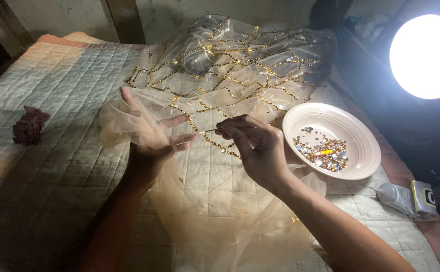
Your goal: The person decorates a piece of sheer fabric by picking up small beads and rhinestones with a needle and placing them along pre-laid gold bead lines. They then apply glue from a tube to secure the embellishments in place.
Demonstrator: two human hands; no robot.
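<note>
A sheer beige net fabric [215,221] lies across a quilted surface, its far part [240,60] trimmed with lines of gold beads and stones. My left hand [149,146] is under a raised fold of the net, fingers spread, holding it up. My right hand [255,146] pinches a thin needle-like tool [215,130] whose tip points left toward my left fingers. A white bowl [351,131] just right of my right hand holds several small stones and beads [323,151].
A quilted pale mat [64,85] covers the surface. A dark red fabric clump [28,126] lies at the left. A small white glue bottle [404,197] lies at the right edge. A bright round lamp [426,55] shines at the upper right.
</note>
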